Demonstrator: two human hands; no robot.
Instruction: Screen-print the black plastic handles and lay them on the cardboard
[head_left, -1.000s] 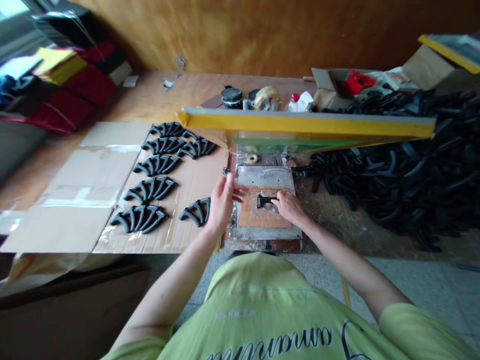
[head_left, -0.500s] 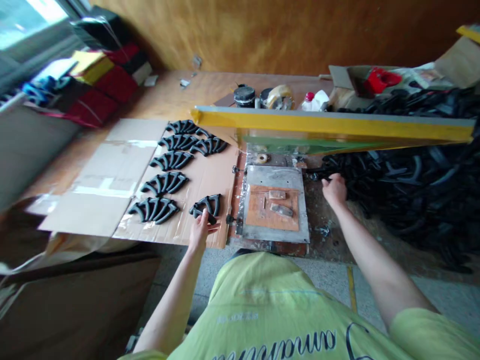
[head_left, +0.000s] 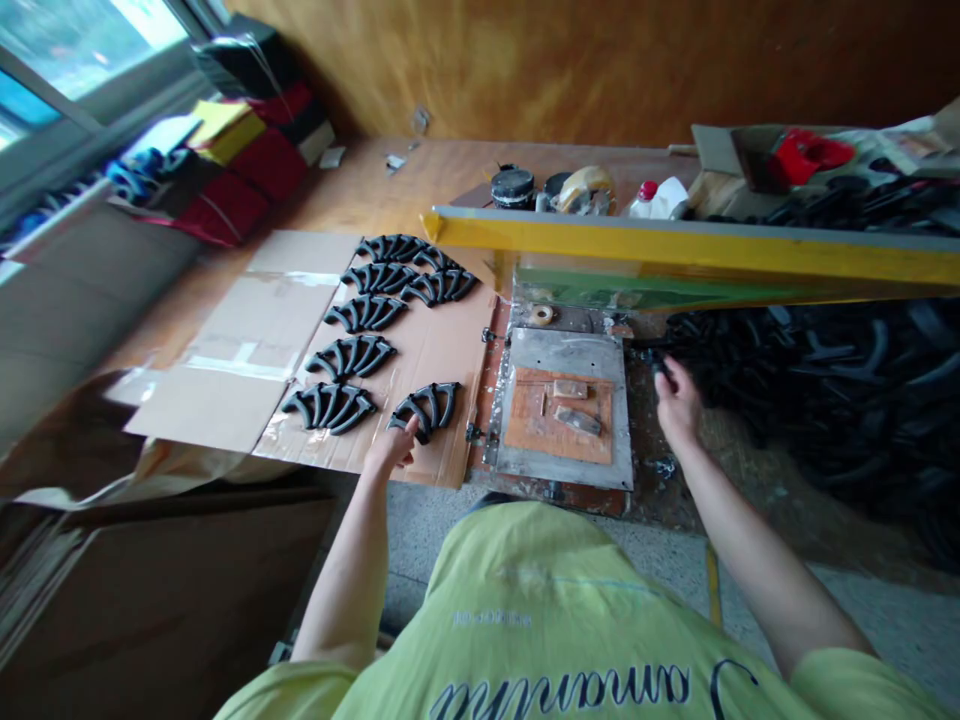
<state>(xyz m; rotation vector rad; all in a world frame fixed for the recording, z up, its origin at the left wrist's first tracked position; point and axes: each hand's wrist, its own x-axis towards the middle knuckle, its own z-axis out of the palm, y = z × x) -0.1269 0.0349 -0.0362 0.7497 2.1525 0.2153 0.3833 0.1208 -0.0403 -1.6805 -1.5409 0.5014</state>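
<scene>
Head view, clock centred on the metal plate (head_left: 570, 345), 12 pointing away from the wearer. Left hand (head_left: 391, 452) at about 8:30, fingers curled, thumb at the near end of a small fan of black parts (head_left: 451, 402); can't tell if it grips one or has let go. That fan lies at 9 on the cardboard (head_left: 450, 345). More black fans (head_left: 330, 408) sit farther out, 9 to 10. Right hand (head_left: 679, 405) at 3, thumb and fingers pinching a dark piece (head_left: 658, 364), beside the large pile of black parts (head_left: 825, 400), also 3. Wooden board (head_left: 525, 425) on the plate, two small blocks on it. Yellow-edged frame (head_left: 660, 240) tilted up, 12 to 2. Tape roll (head_left: 541, 315) near 12.
</scene>
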